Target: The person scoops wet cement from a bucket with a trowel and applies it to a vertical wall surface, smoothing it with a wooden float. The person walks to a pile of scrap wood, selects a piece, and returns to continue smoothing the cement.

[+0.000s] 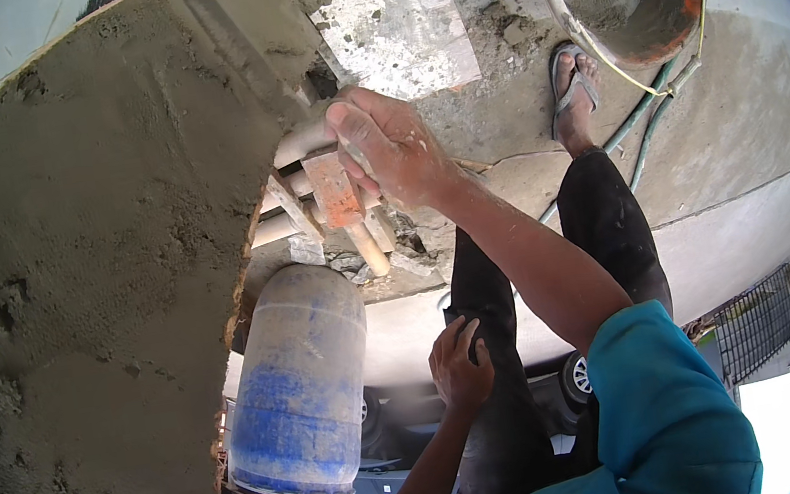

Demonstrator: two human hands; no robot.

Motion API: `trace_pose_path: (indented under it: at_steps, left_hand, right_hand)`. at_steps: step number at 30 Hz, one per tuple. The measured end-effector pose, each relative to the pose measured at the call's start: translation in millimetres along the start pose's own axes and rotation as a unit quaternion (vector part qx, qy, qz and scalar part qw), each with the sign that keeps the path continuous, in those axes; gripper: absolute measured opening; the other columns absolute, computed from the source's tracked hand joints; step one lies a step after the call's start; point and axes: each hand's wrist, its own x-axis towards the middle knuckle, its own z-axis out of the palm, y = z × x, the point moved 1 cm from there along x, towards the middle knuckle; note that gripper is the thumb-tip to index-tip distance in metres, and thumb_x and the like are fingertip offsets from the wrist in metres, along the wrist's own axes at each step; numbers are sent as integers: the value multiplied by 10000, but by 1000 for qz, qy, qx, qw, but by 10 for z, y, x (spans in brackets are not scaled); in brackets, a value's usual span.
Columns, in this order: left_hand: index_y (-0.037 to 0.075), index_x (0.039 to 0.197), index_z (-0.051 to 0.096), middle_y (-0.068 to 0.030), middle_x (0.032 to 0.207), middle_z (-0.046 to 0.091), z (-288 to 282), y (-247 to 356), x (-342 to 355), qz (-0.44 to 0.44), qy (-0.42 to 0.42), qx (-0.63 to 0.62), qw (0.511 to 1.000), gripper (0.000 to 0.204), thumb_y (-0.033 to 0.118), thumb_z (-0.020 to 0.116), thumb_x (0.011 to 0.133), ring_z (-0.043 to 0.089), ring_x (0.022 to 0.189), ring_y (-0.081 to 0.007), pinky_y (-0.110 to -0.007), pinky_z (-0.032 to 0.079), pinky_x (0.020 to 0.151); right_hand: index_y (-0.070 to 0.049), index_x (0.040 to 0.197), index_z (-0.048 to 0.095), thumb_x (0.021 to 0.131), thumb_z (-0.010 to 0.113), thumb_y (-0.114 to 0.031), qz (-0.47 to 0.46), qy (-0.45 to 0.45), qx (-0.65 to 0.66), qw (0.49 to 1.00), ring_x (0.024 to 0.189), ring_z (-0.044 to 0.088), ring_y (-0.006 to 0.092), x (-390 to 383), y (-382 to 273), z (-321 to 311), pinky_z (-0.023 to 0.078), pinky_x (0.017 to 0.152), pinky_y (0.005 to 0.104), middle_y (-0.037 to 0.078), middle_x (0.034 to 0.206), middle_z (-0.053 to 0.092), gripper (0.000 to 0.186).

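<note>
My right hand [381, 148] is closed near the edge of a wet grey cement surface [84, 190]; what its fingers hold is hard to make out. Just under it are an orange brick [335, 195], pale pipes [277, 228] and short pieces of wood or rubble. My left hand [461, 369] rests lower, by my dark-trousered thigh, with fingers apart and slightly bent, holding nothing.
A large scuffed blue plastic drum [294, 393] stands under the cement edge. At top right are a cement-stained bucket [679, 15], green hoses [645, 146] and a pale board [389, 25]. My sandalled foot [576, 95] is on concrete; a car [413, 447] is behind.
</note>
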Motion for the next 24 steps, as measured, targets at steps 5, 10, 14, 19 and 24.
trace_pose_path:
  at_steps: [5, 10, 14, 19, 24]
  left_hand:
    - [154, 1193, 680, -40, 1302, 590, 111, -31, -7, 2, -8, -2, 1000, 342, 138, 651, 853, 528, 1226, -258, -434, 383, 1046]
    - [151, 1194, 678, -35, 1300, 589, 155, -7, -13, -3, -1, -11, 1000, 350, 126, 654, 846, 528, 1224, -258, -432, 379, 1048]
    - [146, 1196, 675, -36, 1295, 592, 201, 29, -30, 3, 12, -10, 1000, 356, 121, 654, 842, 528, 1223, -257, -427, 379, 1046]
    - [145, 1202, 674, -36, 1296, 594, 206, -1, -54, 12, 26, -4, 1000, 366, 120, 655, 838, 528, 1223, -252, -423, 375, 1047]
    - [144, 1206, 672, -39, 1293, 597, 176, 28, -33, 9, 21, 7, 1000, 374, 120, 656, 834, 525, 1231, -250, -420, 372, 1050]
  right_hand:
    - [-44, 890, 564, 1008, 441, -426, 116, 101, -1, 988, 460, 491, 126, 677, 853, -613, 421, 456, 315, 56, 609, 512, 418]
    - [-34, 965, 611, 999, 459, -429, 43, 137, -216, 966, 651, 628, 306, 927, 1007, -424, 500, 644, 411, 169, 751, 643, 425]
    - [-27, 1067, 625, 993, 479, -435, -10, 132, -260, 956, 902, 654, 434, 580, 755, -257, 501, 777, 484, 268, 905, 666, 439]
    - [-11, 1021, 592, 994, 530, -355, -24, 123, -220, 967, 762, 653, 448, 148, 299, 82, 503, 663, 484, 253, 777, 640, 351]
    - [16, 931, 530, 997, 521, -323, -88, 130, -250, 955, 586, 624, 438, -139, 131, 285, 478, 546, 495, 237, 596, 574, 346]
